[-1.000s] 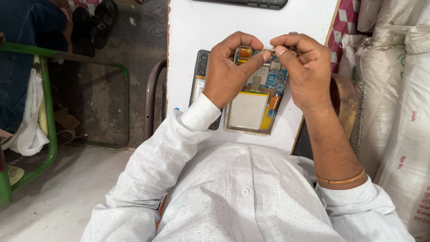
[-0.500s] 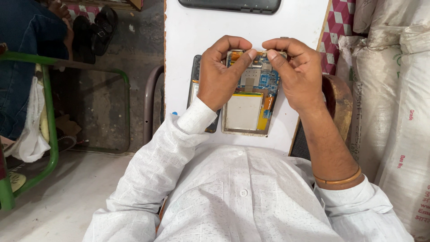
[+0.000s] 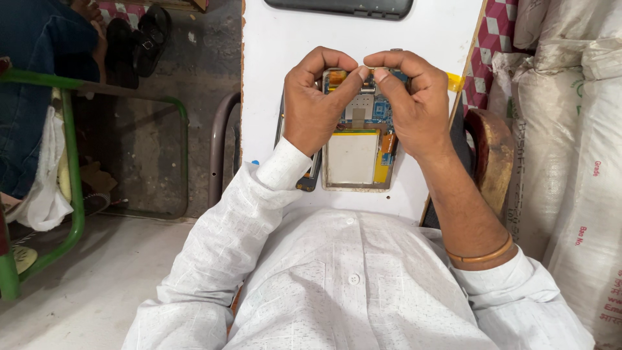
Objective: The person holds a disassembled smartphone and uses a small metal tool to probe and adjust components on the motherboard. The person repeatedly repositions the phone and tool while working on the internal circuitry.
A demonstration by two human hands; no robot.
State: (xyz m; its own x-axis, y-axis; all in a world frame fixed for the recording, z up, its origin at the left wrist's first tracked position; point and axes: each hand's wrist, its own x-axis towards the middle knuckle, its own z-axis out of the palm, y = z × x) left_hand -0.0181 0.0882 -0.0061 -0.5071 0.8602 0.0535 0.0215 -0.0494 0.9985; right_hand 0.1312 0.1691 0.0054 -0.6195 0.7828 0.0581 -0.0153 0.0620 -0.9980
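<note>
An opened flat device (image 3: 353, 159) lies on a white board (image 3: 285, 39) across my lap. Its pale battery, yellow tape and blue circuit board (image 3: 369, 107) are exposed. My left hand (image 3: 314, 104) rests on the device's left edge, my right hand (image 3: 414, 107) on its right edge. Thumbs and forefingers of both hands pinch together over the top of the circuit board, tips touching. Whether a small part sits between them is hidden. A dark cover piece (image 3: 310, 181) shows under my left wrist.
A second dark flat device (image 3: 337, 8) lies at the board's far end. White sacks (image 3: 570, 129) and a wooden chair arm (image 3: 492, 155) stand close on the right. A green metal frame (image 3: 71, 162) and black sandals (image 3: 136, 42) are on the floor at left.
My fingertips have drawn together over the top of the circuit board and now touch. The device stays in place on the board.
</note>
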